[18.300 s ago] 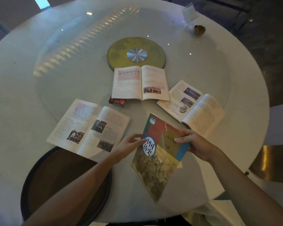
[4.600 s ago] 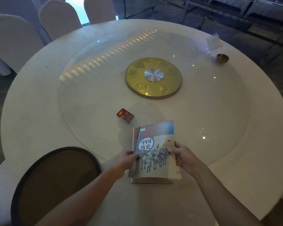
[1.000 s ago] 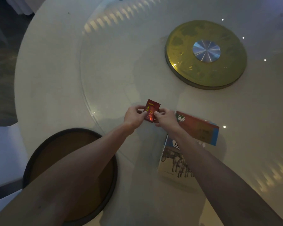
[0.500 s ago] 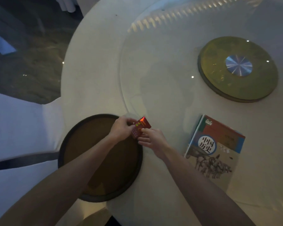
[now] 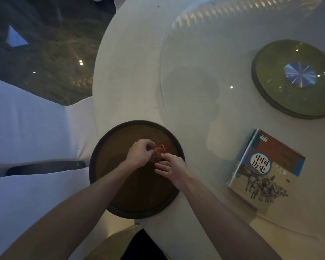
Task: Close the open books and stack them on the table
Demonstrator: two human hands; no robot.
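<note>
A stack of closed books lies on the white round table at the right, the top cover showing horses and a white circle with characters. Well to its left, my left hand and my right hand both pinch a small red box over the round dark tray. Whether the box touches the tray I cannot tell. Neither hand touches the books.
A glass turntable covers the table's middle, with a gold disc hub at the right. White covered chairs stand at the left, close to the table edge. Dark floor lies beyond, upper left.
Both hands have carried the small red box leftward from the glass beside the books to above the dark tray. The view has swung left; the book stack has stayed put.
</note>
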